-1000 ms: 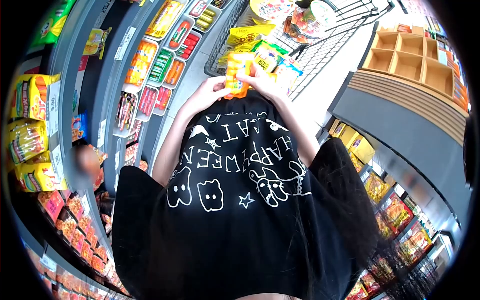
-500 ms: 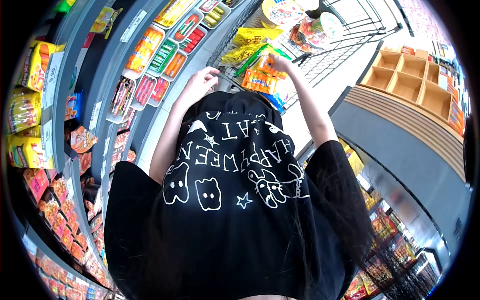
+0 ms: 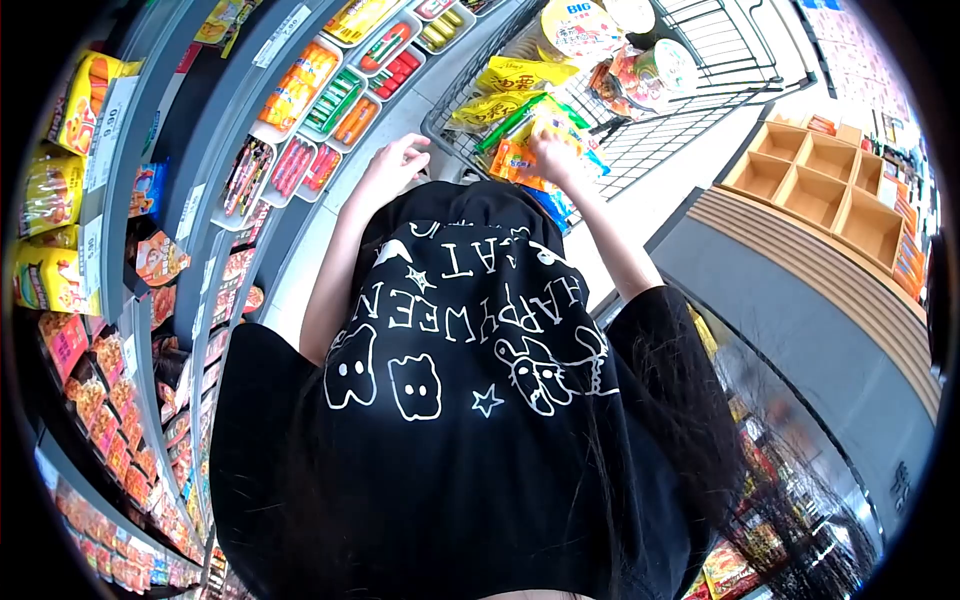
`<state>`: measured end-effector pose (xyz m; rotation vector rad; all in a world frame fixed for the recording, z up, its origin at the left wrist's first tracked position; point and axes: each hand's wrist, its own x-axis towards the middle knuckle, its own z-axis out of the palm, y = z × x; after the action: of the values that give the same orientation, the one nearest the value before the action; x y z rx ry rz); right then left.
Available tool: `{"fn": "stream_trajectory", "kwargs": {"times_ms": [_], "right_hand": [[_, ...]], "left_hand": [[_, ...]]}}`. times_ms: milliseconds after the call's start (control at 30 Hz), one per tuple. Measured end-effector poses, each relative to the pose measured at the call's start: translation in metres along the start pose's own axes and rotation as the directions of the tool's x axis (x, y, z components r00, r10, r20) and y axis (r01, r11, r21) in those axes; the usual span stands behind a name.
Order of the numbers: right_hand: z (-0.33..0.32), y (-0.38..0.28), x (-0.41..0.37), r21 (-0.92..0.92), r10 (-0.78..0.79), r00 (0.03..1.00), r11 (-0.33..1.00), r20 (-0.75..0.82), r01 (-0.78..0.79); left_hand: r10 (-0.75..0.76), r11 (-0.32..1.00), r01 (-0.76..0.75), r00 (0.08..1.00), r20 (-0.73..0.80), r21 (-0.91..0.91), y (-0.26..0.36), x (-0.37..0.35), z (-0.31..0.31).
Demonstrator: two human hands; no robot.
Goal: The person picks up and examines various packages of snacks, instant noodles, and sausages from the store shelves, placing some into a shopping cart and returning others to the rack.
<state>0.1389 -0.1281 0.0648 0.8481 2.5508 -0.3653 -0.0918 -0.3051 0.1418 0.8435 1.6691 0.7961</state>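
A wire shopping cart (image 3: 640, 160) stands in front of me with yellow snack bags (image 3: 520, 75), a green-edged bag (image 3: 520, 118), an orange pack (image 3: 515, 163) and large noodle tubs (image 3: 582, 28) in it. Over the orange pack is my right hand (image 3: 552, 152), its fingers pointing down into the cart; whether they grip the pack is not clear. My left hand (image 3: 398, 165) hangs in the air by the cart's near left corner, fingers apart and slightly curled, holding nothing.
Shelves with trays of packaged sausages (image 3: 335, 102) and yellow snack bags (image 3: 50, 190) run along the left. A counter (image 3: 810, 290) with a wooden compartment box (image 3: 815, 195) stands on the right, with more packaged goods below it.
My right hand has come slightly lower and nearer, over the orange pack, which now shows less. The cart and its contents appear shifted slightly to the right. My left hand's fingers have moved a little.
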Motion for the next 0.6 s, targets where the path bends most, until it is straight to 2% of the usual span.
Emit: {"fn": "stream_trajectory", "kwargs": {"times_ms": [33,67,100,167,200,267,300,367,400,467,500,567,600], "right_hand": [[0.014,-0.007,-0.008,-0.051,-0.022,1.000,0.998,-0.020,0.021],[0.031,-0.010,-0.014,-0.132,-0.068,0.981,0.990,-0.183,0.044],[0.029,-0.013,-0.019,-0.085,-0.032,0.995,0.996,-0.099,0.023],[0.034,-0.017,-0.023,-0.104,0.058,0.993,0.992,-0.107,-0.069],[0.037,-0.018,-0.024,-0.102,0.057,0.993,0.992,-0.108,-0.068],[0.043,-0.018,-0.025,-0.001,0.240,0.969,0.971,-0.056,-0.240],[0.052,-0.015,-0.026,0.000,0.243,0.968,0.970,-0.057,-0.243],[0.077,-0.005,-0.025,-0.088,0.228,0.950,0.964,-0.212,-0.250],[0.071,-0.008,-0.027,-0.087,0.227,0.950,0.964,-0.214,-0.250],[0.038,-0.017,-0.034,-0.031,0.261,0.960,0.964,-0.100,-0.265],[0.022,-0.017,-0.032,-0.032,0.257,0.961,0.965,-0.102,-0.262],[-0.002,-0.008,-0.029,0.138,0.372,0.916,0.910,0.148,-0.391],[0.021,0.011,-0.023,0.256,0.304,0.945,0.929,-0.121,-0.266]], "left_hand": [[0.001,1.000,-0.001,1.000,0.000,0.000,0.000,0.000,0.000],[0.000,1.000,0.000,1.000,0.002,0.014,-0.001,0.001,0.000],[-0.001,1.000,0.001,1.000,0.004,0.027,-0.001,0.002,0.000],[0.007,0.999,-0.007,1.000,-0.001,0.032,-0.003,0.002,0.000],[0.015,0.999,-0.015,1.000,-0.003,0.036,-0.004,0.001,0.000],[0.020,0.998,-0.020,1.000,0.002,0.056,-0.005,0.003,0.000],[0.024,0.997,-0.024,1.000,0.007,0.074,-0.005,0.004,0.000],[0.022,0.996,-0.022,1.000,0.012,0.084,-0.003,0.004,0.001],[0.017,0.996,-0.018,1.000,0.012,0.093,-0.002,0.003,0.001],[0.013,0.997,-0.014,1.000,0.015,0.079,-0.001,0.002,-0.001],[0.010,0.998,-0.011,1.000,0.019,0.062,0.000,0.002,-0.001],[0.058,0.995,-0.058,0.998,0.003,0.081,-0.010,-0.001,-0.001],[0.120,0.988,-0.118,0.993,-0.015,0.102,-0.016,0.003,-0.001]]}}
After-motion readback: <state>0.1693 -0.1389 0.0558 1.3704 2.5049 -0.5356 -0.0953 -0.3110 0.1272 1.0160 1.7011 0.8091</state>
